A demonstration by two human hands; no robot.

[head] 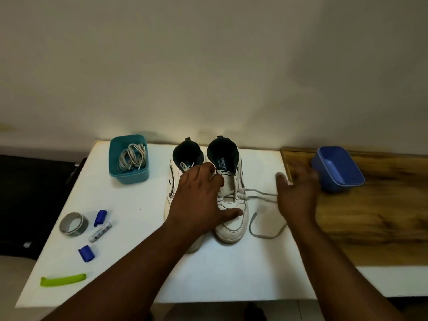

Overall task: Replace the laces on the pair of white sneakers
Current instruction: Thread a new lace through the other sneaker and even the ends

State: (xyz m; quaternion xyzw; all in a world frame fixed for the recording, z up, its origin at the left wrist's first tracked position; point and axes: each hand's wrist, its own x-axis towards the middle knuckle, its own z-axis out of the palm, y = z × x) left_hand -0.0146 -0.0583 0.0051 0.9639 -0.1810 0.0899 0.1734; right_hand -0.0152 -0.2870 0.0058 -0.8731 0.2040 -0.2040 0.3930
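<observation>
A green clip lies nearest on the white desk, with two blue caps, a marker and a roll of tape just past it. In the middle stand the two sneakers, toes toward the person. The right sneaker's old lace is mostly pulled out; only the low holes still hold it, and its loose end trails on the desk. The left sneaker is mostly hidden.

The left hand lies flat across both sneakers, fingers spread, holding them down. The right hand is blurry, open, beside the lace; I cannot tell if it touches it.

Farther back, new laces wait in a teal tub. A blue tub sits on the right, perhaps for old laces. Most work is left.
</observation>
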